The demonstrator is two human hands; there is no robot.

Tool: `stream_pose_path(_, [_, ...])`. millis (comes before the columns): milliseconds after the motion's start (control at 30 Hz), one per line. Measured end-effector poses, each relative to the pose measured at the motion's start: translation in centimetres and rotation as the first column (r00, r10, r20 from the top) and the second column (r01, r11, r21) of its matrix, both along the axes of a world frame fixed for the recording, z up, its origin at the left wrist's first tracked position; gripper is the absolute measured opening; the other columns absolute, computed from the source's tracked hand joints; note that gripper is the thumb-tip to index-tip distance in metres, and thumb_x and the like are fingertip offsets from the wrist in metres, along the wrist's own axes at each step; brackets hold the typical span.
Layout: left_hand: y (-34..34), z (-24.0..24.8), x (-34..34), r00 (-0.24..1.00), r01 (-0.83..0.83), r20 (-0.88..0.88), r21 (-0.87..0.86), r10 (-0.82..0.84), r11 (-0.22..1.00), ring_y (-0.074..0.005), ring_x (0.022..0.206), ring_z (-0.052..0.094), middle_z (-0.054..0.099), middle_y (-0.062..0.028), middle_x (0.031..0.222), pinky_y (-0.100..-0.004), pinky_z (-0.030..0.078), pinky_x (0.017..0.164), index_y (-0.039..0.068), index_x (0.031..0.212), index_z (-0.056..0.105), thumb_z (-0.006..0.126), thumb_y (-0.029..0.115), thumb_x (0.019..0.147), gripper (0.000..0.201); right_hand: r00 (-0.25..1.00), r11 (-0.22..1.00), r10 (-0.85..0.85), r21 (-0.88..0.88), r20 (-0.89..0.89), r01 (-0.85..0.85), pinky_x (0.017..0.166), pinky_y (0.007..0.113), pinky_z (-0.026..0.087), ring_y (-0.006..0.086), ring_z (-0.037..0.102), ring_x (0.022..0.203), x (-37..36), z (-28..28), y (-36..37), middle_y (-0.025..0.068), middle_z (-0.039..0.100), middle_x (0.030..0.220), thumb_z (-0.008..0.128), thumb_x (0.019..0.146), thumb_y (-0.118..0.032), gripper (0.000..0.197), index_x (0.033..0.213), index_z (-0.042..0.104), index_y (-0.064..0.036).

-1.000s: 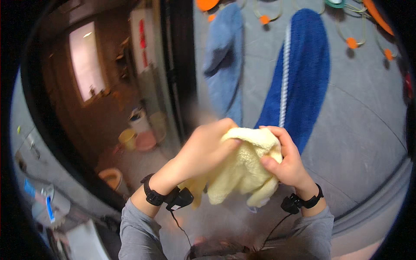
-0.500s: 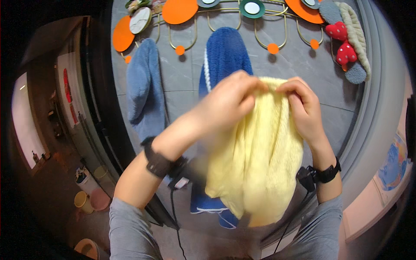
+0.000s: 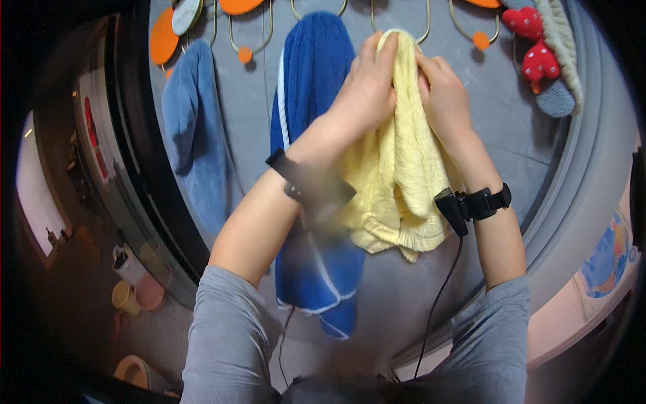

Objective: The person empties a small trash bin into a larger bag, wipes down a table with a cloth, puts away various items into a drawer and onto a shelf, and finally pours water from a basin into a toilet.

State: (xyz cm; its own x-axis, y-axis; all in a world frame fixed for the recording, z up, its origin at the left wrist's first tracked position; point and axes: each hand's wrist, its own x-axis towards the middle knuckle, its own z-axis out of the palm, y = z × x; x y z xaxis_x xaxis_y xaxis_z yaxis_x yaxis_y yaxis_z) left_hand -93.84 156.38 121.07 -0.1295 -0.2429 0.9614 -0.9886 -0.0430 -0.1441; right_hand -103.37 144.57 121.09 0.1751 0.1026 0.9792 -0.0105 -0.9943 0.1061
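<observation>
A pale yellow towel (image 3: 404,148) hangs in folds from my two raised hands, its top gathered to a narrow peak. My left hand (image 3: 367,84) grips the left side of that peak. My right hand (image 3: 447,101) pinches the towel from the right, fingers closed against it. The peak lies over the lower part of a wire hook (image 3: 428,27) on the grey wall; whether it is caught on the hook cannot be made out. Just left hangs a dark blue towel (image 3: 315,60) with white edging, partly behind my left forearm.
A light blue towel (image 3: 192,114) hangs farther left. At the right hang a red dotted bow (image 3: 540,60) and a cream braided band (image 3: 560,47). Orange discs (image 3: 163,37) and ball-tipped hooks line the top. Buckets (image 3: 125,297) stand on the floor at the lower left.
Both hands have risen with the yellow towel, up to the hook's height. The towel's top is bunched narrower than before. The view has tilted, so the rack sits higher in it.
</observation>
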Motion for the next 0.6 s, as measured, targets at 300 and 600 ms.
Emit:
stream_pose_path(300, [5.5,-23.1,-2.0,0.940,-0.258,-0.139,0.307,0.311,0.916,-0.0404,0.118,0.039,0.034,-0.0242,0.133,-0.0465,0.034,0.097,0.009,0.123,0.051,0.061,0.006,0.074,0.050,0.984,0.998,0.062,0.024,-0.166,-0.059,0.077,0.037,0.048,0.0325,0.056,0.097,-1.7,-18.9,0.5,0.0185,0.048,0.115,0.055,0.081,-0.006,0.046,0.126,0.046,-0.0072])
stream_pose_path(600, [11.1,-30.9,-5.8,0.880,-0.161,-0.288,0.568,0.378,0.807,-0.0349,0.129,0.032,0.032,-0.0205,0.138,-0.0486,0.027,0.104,0.008,0.127,0.047,0.064,0.011,0.070,0.059,0.920,0.993,0.099,-0.024,-0.380,-0.117,0.103,0.060,0.014,0.0430,0.017,0.133,-0.7,-21.7,5.4,0.0271,0.019,0.143,0.063,0.079,-0.029,0.065,0.134,0.039,-0.0088])
